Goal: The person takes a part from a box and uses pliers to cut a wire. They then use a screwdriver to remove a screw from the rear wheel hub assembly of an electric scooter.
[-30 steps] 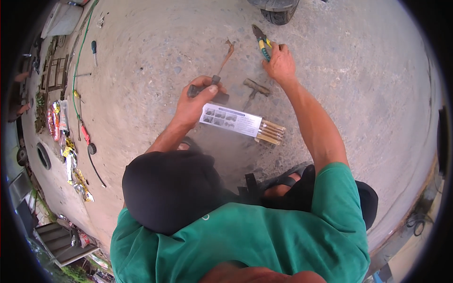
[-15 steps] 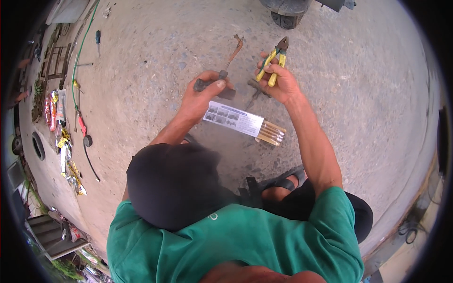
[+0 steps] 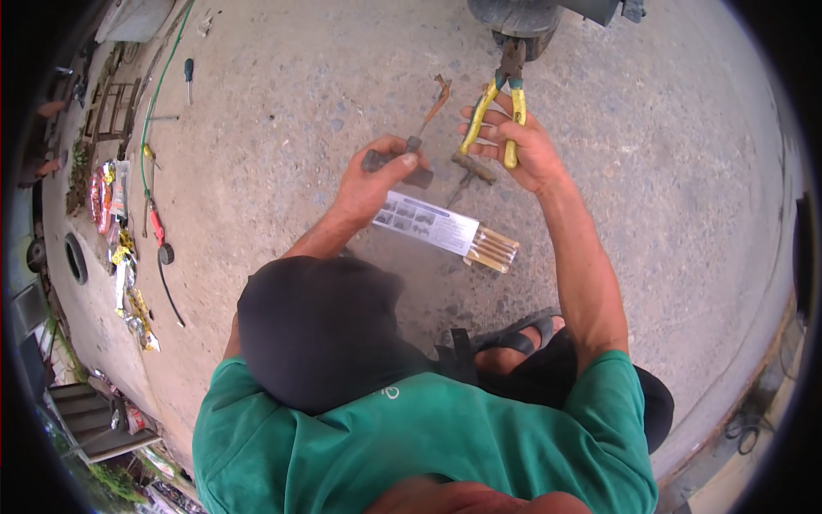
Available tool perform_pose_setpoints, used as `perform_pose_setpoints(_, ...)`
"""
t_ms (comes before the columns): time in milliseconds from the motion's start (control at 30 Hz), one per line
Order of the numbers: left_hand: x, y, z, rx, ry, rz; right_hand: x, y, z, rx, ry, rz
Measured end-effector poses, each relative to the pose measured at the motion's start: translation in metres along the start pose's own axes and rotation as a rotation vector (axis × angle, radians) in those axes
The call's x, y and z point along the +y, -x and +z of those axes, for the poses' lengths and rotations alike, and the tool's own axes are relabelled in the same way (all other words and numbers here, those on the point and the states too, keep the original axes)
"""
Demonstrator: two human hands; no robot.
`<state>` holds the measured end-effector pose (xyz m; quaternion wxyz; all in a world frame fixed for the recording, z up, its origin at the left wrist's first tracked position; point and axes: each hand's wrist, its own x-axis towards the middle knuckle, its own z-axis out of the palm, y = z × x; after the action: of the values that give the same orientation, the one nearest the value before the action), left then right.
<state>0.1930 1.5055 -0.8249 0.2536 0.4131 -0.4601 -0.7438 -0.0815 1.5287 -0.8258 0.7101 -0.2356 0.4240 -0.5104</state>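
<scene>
My left hand [image 3: 377, 180] is closed around the dark handle [image 3: 383, 160] of a tool with a thin shaft; a brown strip [image 3: 437, 103] hangs on that shaft's far end. In my right hand [image 3: 522, 146] are yellow-and-green pliers [image 3: 514, 107], held jaws-up with the handles apart. A second T-handled tool [image 3: 477, 169] lies on the concrete just below the pliers. Below my left hand lies a packet [image 3: 421, 218] with a white printed label and several brown strips showing at its right end.
A dark tyre and housing [image 3: 514, 15] stand at top centre. At left lie a screwdriver [image 3: 188, 73], green hose [image 3: 152, 111], red-handled tool [image 3: 159, 224], crumpled wrappers [image 3: 128, 283] and a loose tyre [image 3: 76, 259]. Another person's hand [image 3: 50, 167] shows at the left rim.
My right hand has lifted the pliers off the ground, drawn them closer and turned them upright. My left hand has shifted slightly right, still holding its tool.
</scene>
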Motion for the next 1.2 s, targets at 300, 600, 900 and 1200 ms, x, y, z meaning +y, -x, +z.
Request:
perform_pose_setpoints(300,-0.003,-0.002,0.000,0.003,0.005,-0.011,-0.006,0.000,-0.017,-0.005,-0.012,0.066)
perform_pose_setpoints(600,0.009,-0.007,0.011,0.004,-0.087,0.002,0.005,0.001,-0.010,0.026,-0.283,0.155)
perform_pose_setpoints(900,0.027,-0.043,0.039,0.011,-0.109,0.136,0.018,0.003,-0.006,0.286,-0.043,0.102)
perform_pose_setpoints(1200,0.022,-0.069,0.054,-0.001,-0.049,0.124,0.027,0.008,0.007,0.425,0.184,0.081)
